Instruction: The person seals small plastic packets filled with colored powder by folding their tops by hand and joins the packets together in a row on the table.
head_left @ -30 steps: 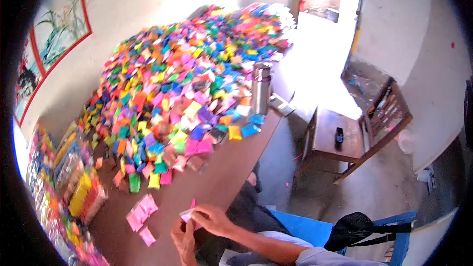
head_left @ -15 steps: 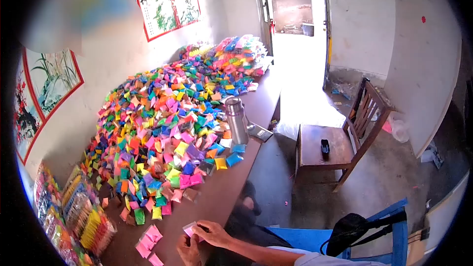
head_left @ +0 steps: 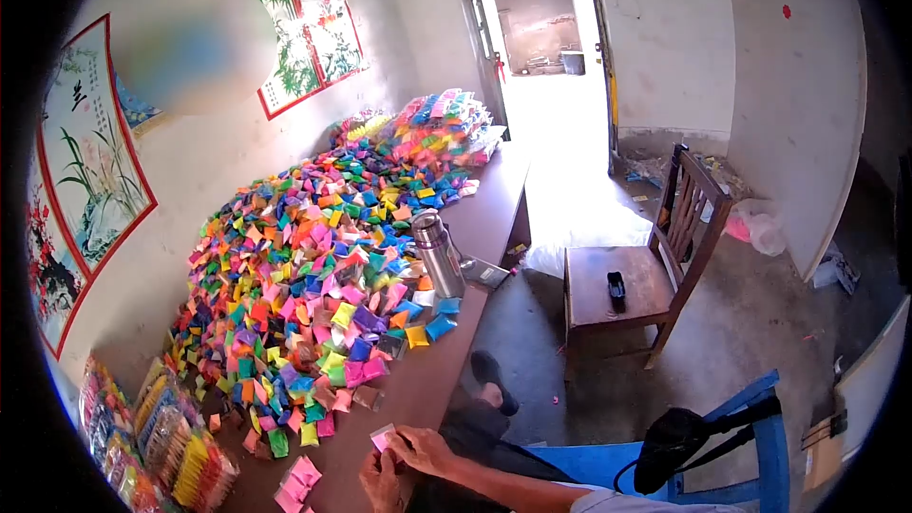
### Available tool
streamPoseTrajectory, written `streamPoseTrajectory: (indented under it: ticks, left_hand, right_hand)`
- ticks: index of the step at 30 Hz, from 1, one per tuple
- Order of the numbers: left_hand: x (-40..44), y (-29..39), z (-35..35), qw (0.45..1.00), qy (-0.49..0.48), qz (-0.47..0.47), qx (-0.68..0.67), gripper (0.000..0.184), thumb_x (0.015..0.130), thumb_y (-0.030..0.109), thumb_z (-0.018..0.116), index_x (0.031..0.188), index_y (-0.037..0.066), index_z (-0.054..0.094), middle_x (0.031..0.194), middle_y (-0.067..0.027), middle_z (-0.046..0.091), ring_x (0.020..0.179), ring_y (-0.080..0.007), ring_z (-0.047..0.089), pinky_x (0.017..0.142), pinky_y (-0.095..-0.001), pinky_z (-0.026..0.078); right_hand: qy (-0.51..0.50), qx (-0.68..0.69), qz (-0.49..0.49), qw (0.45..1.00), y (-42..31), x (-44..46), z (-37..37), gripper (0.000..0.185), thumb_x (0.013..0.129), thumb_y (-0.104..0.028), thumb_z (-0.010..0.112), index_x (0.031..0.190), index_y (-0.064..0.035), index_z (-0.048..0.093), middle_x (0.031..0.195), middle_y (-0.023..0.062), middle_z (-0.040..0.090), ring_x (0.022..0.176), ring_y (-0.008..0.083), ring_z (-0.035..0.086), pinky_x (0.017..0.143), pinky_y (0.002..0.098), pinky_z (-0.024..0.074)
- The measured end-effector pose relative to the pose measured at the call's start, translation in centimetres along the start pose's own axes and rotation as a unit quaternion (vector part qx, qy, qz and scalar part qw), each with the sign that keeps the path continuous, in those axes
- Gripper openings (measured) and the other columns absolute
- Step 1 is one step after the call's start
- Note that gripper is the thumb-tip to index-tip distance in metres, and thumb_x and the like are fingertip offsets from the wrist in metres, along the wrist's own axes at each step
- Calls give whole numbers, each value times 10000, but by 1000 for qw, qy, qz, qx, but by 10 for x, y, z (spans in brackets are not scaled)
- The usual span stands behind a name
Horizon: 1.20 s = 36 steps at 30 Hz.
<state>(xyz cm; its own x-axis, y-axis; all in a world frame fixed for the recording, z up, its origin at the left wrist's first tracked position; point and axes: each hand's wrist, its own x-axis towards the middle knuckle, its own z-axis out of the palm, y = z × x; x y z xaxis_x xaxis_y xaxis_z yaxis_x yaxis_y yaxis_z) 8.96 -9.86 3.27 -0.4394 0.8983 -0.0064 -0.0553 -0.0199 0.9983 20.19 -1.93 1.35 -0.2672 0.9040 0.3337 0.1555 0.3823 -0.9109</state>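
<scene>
At the table's near edge, my right hand (head_left: 425, 451) pinches a small pink packet (head_left: 382, 437) between thumb and fingers. Close below it, my left hand (head_left: 382, 481) has its fingers closed at the packet's lower edge. Several pink packets (head_left: 300, 478) lie grouped on the brown table (head_left: 418, 388), left of my hands. Beyond them a large heap of small colourful packets (head_left: 294, 266) spreads along the wall side.
A steel flask (head_left: 437, 256) stands at the heap's right edge, beside a dark flat object (head_left: 486, 272). Bundled bags (head_left: 176, 437) sit at the near left. A wooden chair (head_left: 622, 285) and a blue chair (head_left: 731, 456) with a black bag (head_left: 673, 446) stand to the right.
The view has shifted slightly, so the table's things appear a little lower. Both hands stay together at the pink packet, with little change in their grip.
</scene>
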Motion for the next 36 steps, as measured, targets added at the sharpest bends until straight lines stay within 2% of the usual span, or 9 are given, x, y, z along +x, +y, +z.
streamPoseTrajectory:
  ticks: [2, 5, 8, 14, 16, 18, 26, 31, 36]
  left_hand:
    - [0, 15, 7, 982, -10, 51, 183, 288, 988, 282, 712, 1113, 22, 709, 878, -113, 682, 806, -176, 633, 703, -339, 538]
    - [25, -1, 12, 999, -18, 20, 31, 265, 991, 201, 645, 1000, -57, 705, 857, -43, 699, 769, -116, 618, 682, -297, 515]
    - [36, 15, 24, 993, -42, 14, 107, 260, 976, 188, 672, 1091, -41, 711, 912, -50, 698, 808, -114, 615, 709, -295, 513]
    - [78, 12, 63, 990, -23, 63, 126, 308, 969, 245, 695, 951, -61, 718, 791, -59, 708, 703, -113, 613, 622, -297, 492]
    - [95, 9, 72, 994, -34, 40, 101, 282, 965, 229, 701, 963, -53, 712, 794, -73, 708, 717, -127, 621, 635, -310, 498]
    - [110, 6, 76, 969, -54, 113, 212, 287, 965, 246, 697, 991, -40, 705, 836, -91, 713, 761, -144, 631, 672, -332, 513]
    - [140, -1, 92, 980, -34, 72, 180, 272, 956, 253, 679, 1018, -11, 702, 843, -148, 695, 771, -196, 649, 720, -358, 533]
    - [151, -14, 92, 957, -34, 168, 235, 217, 978, 180, 668, 927, -31, 661, 770, -78, 629, 710, -132, 561, 637, -326, 476]
    - [143, -8, 90, 984, -52, 112, 128, 229, 991, 181, 660, 879, -19, 644, 730, -28, 578, 696, -97, 524, 611, -305, 450]
  right_hand:
    - [3, 8, -7, 1000, 3, 7, -6, 336, 1038, -351, 586, 1036, -34, 698, 929, 241, 713, 875, 432, 699, 695, 468, 546]
    - [10, -5, -22, 1000, 16, 19, -8, 304, 1033, -328, 595, 1015, -37, 685, 914, 239, 701, 864, 443, 685, 683, 480, 536]
    - [77, -20, -79, 994, 34, 36, -4, 314, 1021, -362, 606, 926, -65, 646, 817, 232, 680, 792, 453, 675, 653, 536, 523]
    - [100, -69, -78, 990, 39, 71, -38, 342, 1023, -387, 597, 960, -58, 663, 846, 228, 695, 820, 446, 686, 669, 531, 528]
    - [78, -44, -31, 996, 47, 82, -47, 248, 1023, -272, 575, 987, -41, 660, 922, 238, 678, 882, 468, 656, 723, 524, 533]
    - [68, -80, -50, 993, 56, 91, -52, 251, 1027, -266, 560, 1013, -41, 669, 975, 238, 691, 926, 468, 662, 752, 519, 542]
    - [101, -50, 65, 992, 52, 104, -54, 263, 1014, -283, 596, 1010, -42, 701, 958, 229, 706, 920, 419, 701, 769, 458, 560]
    - [147, -61, 49, 986, 52, 102, -49, 271, 1016, -282, 611, 973, -27, 692, 889, 216, 696, 841, 404, 694, 708, 443, 544]
    - [142, -78, 25, 986, 50, 97, -50, 277, 1008, -282, 629, 936, -19, 673, 861, 212, 687, 799, 412, 684, 655, 443, 525]
